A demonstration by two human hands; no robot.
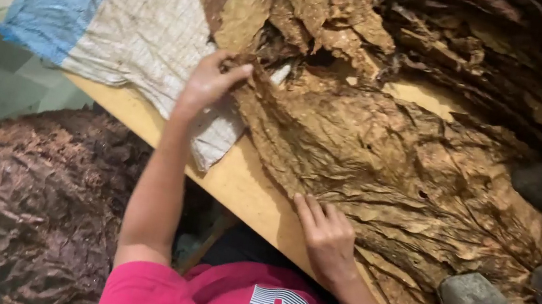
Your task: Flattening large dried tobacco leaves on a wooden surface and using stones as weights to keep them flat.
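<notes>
Hands on dried brown tobacco leaves (403, 160), wooden desk (242, 188).
Left hand (209, 82) pinches the leaf stack's edge beside the white-blue woven sack (104, 4); right hand (327, 236) lies flat, open, on the stack's near edge; grey round stones (474, 303) sit on the leaves.

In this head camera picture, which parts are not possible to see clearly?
- Left hand: fingertips hidden in the dried leaves.
- Woven sack: far end cut by the top edge.
- Table: mostly covered by leaves.
- Dark leaf bundle: bottom cut by the lower edge.
- Right hand: palm hidden, facing down.
</notes>
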